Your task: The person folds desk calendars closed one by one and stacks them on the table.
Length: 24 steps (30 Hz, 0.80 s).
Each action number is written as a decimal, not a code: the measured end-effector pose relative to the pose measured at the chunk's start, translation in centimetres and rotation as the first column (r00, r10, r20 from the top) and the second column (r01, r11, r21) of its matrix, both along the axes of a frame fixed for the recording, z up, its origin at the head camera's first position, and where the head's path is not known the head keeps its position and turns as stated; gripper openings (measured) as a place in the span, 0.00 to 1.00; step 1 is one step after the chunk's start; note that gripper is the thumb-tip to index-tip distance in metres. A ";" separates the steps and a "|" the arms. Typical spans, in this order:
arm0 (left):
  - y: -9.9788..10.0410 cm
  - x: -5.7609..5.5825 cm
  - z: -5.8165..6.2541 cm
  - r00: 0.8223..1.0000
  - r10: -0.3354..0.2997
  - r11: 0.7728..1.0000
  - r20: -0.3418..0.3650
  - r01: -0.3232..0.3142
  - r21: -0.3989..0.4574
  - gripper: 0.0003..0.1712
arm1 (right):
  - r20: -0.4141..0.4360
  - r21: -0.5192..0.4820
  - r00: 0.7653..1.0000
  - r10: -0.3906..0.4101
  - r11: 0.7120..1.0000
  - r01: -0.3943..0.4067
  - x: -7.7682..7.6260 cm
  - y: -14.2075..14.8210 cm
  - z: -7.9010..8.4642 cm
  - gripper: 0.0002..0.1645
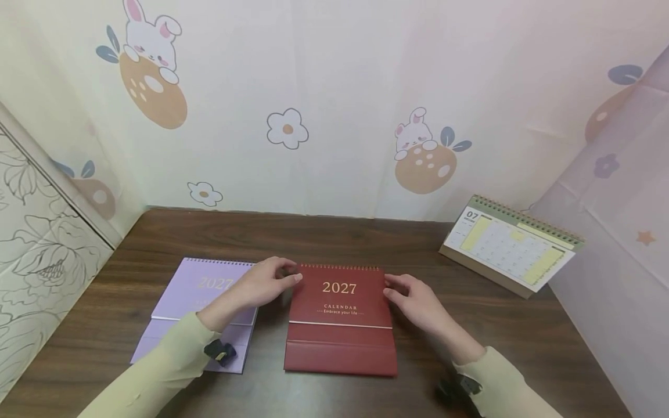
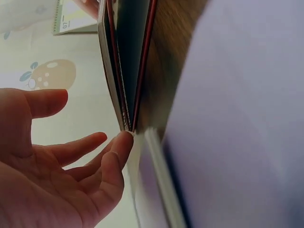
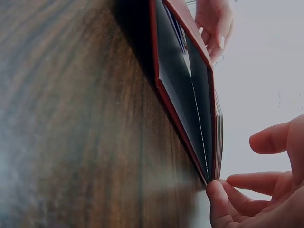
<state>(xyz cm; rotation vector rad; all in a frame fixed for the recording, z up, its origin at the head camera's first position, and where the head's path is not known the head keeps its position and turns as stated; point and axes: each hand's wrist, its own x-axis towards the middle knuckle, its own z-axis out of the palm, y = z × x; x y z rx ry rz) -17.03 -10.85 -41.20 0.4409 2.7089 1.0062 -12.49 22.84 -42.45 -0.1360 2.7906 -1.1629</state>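
Note:
A dark red 2027 desk calendar stands as a low tent on the wooden table, its spiral binding on the far side. My left hand is at its upper left edge; in the left wrist view the fingertips meet the corner, with the thumb held apart. At the upper right edge is my right hand. The right wrist view has its fingertips at the corner, thumb also away. Beneath my left forearm lies a purple 2027 calendar, partly covered by the sleeve.
At the back right, a white and green desk calendar showing 07 stands angled on the dark wooden table. A patterned curtain hangs behind the table's far edge, and a floral panel borders the left side.

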 end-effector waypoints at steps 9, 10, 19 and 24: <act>-0.3 1.1 0.5 0.981 -0.108 0.994 -0.164 0.106 -0.021 0.18 | -0.085 0.061 0.993 0.083 0.995 -0.078 1.0 -0.2 0.2 0.26; -0.2 1.3 0.5 0.973 -0.129 0.992 -0.193 0.125 -0.035 0.18 | -0.091 0.065 0.992 0.092 0.994 -0.087 1.2 -0.2 0.2 0.26; 0.4 3.7 1.2 0.883 -0.327 0.941 -0.336 0.272 -0.200 0.23 | -0.193 0.125 0.959 0.207 0.975 -0.186 2.7 -0.3 0.7 0.27; 0.6 4.6 1.1 0.810 -0.439 0.892 -0.389 0.340 -0.298 0.29 | -0.232 0.167 0.932 0.278 0.955 -0.244 3.5 -0.4 0.6 0.30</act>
